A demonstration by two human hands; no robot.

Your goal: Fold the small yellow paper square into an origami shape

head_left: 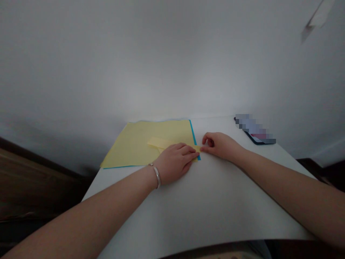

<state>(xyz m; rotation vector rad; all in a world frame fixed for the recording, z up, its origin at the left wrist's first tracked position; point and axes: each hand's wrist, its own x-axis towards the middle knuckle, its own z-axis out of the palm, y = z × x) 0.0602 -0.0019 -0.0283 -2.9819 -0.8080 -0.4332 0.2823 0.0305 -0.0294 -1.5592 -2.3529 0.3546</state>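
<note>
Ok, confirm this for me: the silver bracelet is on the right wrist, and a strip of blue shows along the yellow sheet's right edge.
Wrong wrist: the head view shows the silver bracelet on the left wrist. A strip of blue does show along the yellow sheet's right edge.

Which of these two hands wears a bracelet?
The left hand, lying over the yellow paper: a silver bracelet circles its wrist, while the right hand shows a bare wrist.
</note>
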